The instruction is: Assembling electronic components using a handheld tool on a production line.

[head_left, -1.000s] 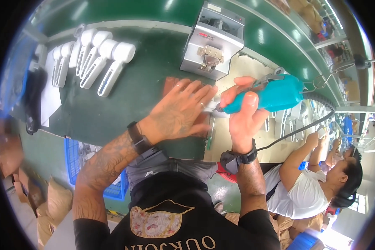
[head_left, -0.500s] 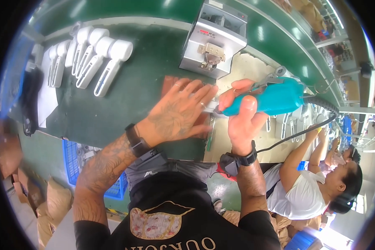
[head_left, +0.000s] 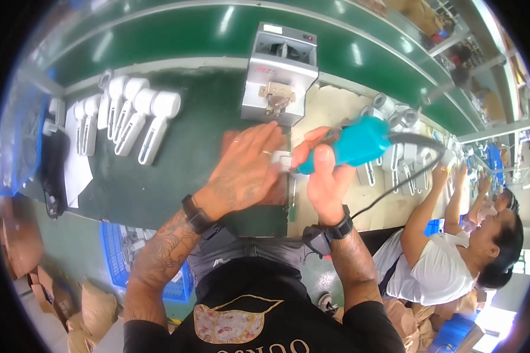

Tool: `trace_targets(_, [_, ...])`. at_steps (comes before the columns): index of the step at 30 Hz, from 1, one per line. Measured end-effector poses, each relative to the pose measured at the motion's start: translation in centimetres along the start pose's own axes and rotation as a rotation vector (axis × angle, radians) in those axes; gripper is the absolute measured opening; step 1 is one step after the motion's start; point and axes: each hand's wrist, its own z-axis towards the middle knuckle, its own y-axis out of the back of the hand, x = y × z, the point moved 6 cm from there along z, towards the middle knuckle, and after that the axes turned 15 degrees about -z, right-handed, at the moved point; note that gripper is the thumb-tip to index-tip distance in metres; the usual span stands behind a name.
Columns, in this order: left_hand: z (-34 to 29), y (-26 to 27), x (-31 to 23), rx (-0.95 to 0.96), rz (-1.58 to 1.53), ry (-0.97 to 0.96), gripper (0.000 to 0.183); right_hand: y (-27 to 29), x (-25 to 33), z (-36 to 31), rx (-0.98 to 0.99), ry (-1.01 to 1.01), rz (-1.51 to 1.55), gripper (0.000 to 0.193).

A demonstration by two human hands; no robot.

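My right hand (head_left: pixel 330 185) is wrapped round a teal electric screwdriver (head_left: pixel 359 142), slightly blurred, lying nearly level with its tip toward the left. That tip meets or almost touches the end of a white plastic part (head_left: pixel 282 160). Over the rest of the part lies my left hand (head_left: pixel 241 167), its fingers holding it down on a reddish-brown block (head_left: pixel 275 195). The left fingertips and most of the part are hidden. Just beyond my hands stands a grey screw feeder (head_left: pixel 274 79) with a brass-coloured outlet.
Several white handheld-fan-like units (head_left: pixel 153 129) lie at the left of the green mat, and more white units (head_left: pixel 406 159) at the right. A black cable (head_left: pixel 415 182) hangs near my right wrist. A co-worker (head_left: pixel 436 259) sits at the right. A blue crate (head_left: pixel 115 253) stands below the table edge.
The whole view has shifted, so the feeder appears lower and further left. The screwdriver and my right hand have moved slightly in the picture; both hands keep their hold.
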Motion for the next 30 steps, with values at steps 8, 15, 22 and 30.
trace_targets(8, [-2.2, 1.5, -0.4, -0.005, -0.136, 0.034, 0.039, 4.5, 2.0, -4.9, -0.227, 0.034, 0.027, 0.07])
trace_targets(15, [-4.6, 2.4, 0.4, -0.132, -0.341, 0.133, 0.04, 6.3, 2.7, -7.3, -0.299, 0.033, -0.121, 0.08])
trace_targets(22, [-6.0, 3.4, 1.8, -0.123, -0.516, 0.135, 0.037, 6.1, 2.5, -7.1, -0.268, 0.056, -0.095, 0.076])
trace_targets(30, [-8.4, 6.9, 1.6, -0.304, -0.404, 0.192, 0.034, 5.6, 2.3, -7.6, -0.225, 0.067, -0.049, 0.074])
